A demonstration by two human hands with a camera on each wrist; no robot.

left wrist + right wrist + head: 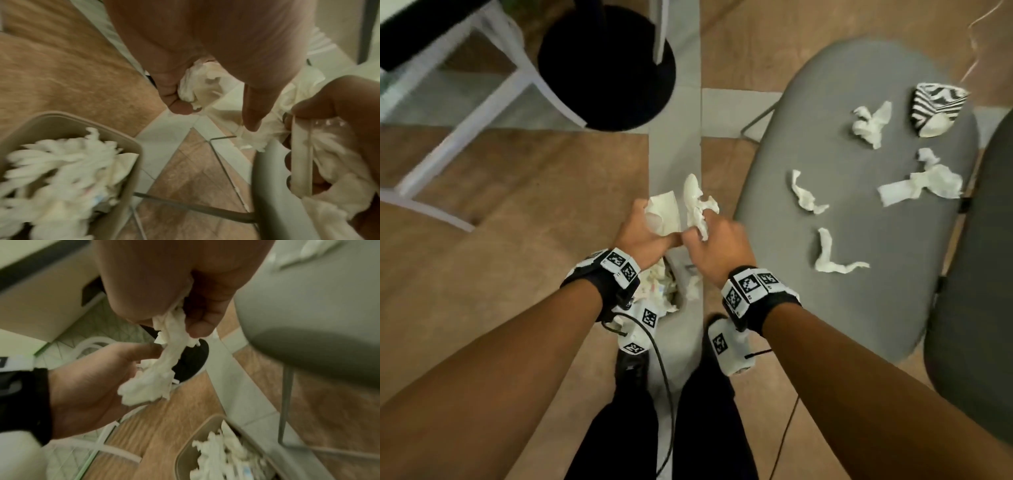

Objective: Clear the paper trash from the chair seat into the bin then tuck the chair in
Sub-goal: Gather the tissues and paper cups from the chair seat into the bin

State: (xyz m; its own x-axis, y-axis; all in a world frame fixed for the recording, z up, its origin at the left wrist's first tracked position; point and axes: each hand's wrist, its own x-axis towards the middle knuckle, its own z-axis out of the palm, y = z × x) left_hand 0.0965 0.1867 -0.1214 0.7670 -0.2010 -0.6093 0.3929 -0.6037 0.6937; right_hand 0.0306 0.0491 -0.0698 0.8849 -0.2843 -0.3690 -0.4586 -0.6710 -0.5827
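Observation:
Both my hands meet in mid-air left of the grey chair seat (859,222). My left hand (650,222) grips a crumpled white paper wad (664,212). My right hand (705,226) pinches a twisted strip of paper (697,198), which hangs from its fingertips in the right wrist view (170,337). Directly below them stands the beige bin (115,134), with white paper trash (61,162) inside; my wrists hide most of it in the head view. Several paper scraps (806,193) lie scattered on the seat, along with a crushed zebra-striped cup (935,108).
A black round pedestal base (606,68) and a white table frame (482,102) stand ahead on the left. A second dark chair (979,274) borders the grey seat on the right. Thin metal chair legs (285,402) stand close to the bin. A cable trails by my legs.

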